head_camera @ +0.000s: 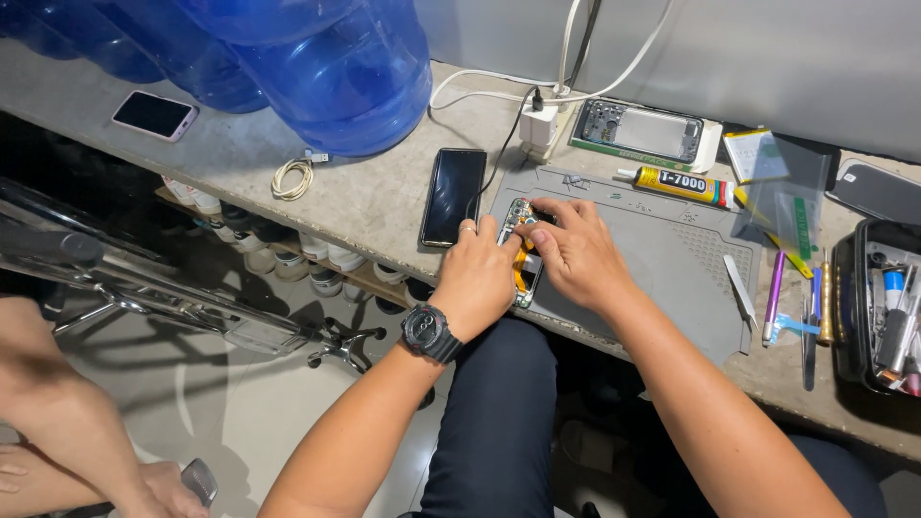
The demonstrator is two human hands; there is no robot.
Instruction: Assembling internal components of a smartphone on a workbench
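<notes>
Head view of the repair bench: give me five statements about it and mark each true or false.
1. Both hands rest on the opened phone lying on the grey mat. True.
2. The left hand is bare at the wrist. False: a black wristwatch sits there.
3. A black phone lies face up left of the mat. True.
4. The glue tube stands upright. False: it lies on its side at the mat's far edge.
5. The water jugs are red. False: they are blue.
</notes>
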